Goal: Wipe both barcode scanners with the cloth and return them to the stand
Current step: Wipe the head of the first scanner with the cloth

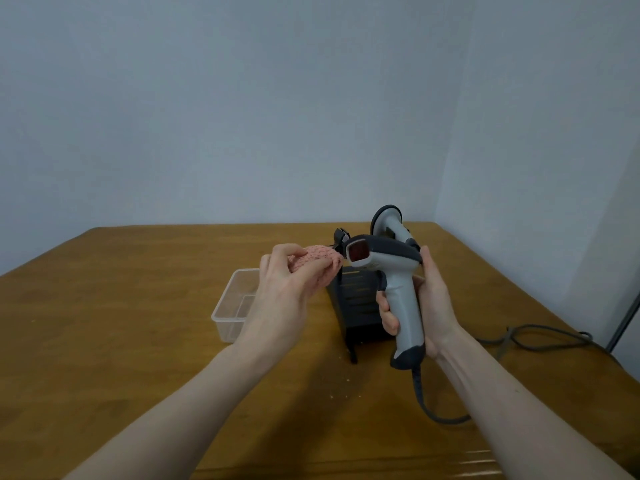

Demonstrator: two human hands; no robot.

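The right hand [420, 306] has its grip wrapped round the handle of a grey barcode scanner [398, 282], fingers curled at the front and thumb along the back, holding it upright above the table [138, 341] with the dark scan window turned toward the left hand. That pose looks chosen to offer the head of the scanner to the cloth. Its cable [436, 410] hangs from the butt of the handle and loops down across the table to the right.

The left hand [287, 278] pinches a bunched pink cloth [320, 263] between thumb and fingers — the cloth's edge sits just beside the scanner's nose, and I cannot tell if it touches. I judge the wiping of this scanner to be in hand, not finished.

Behind the hands stands the black stand [353, 306] on the table. A second scanner [389, 221] rises behind the held one, seemingly resting in the stand, though its seat is hidden. A clear plastic tub [230, 306] sits left of the stand — probably where the cloth belongs.
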